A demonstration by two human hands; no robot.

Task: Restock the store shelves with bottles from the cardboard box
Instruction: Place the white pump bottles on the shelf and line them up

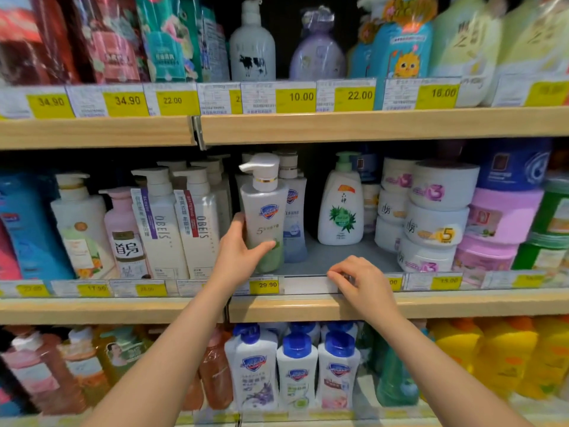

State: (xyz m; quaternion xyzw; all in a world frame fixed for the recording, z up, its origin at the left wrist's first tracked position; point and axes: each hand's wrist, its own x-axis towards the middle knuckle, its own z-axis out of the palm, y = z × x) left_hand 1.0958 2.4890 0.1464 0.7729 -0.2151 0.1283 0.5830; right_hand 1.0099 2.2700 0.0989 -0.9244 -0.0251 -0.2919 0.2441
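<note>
A white pump bottle with a green base (263,211) stands upright at the front of the middle shelf (308,308). My left hand (238,245) grips its lower body, thumb across the front. My right hand (358,280) rests on the shelf's front edge at the price-label strip, its fingers curled over the rail. Behind the held bottle stands a similar white and blue pump bottle (294,208). The cardboard box is not in view.
A white bottle with a green leaf label (340,201) stands to the right across a bare grey gap (326,257). Stacked white and pink tubs (437,217) fill the right, tall white pump bottles (178,220) the left. Shelves above and below are packed.
</note>
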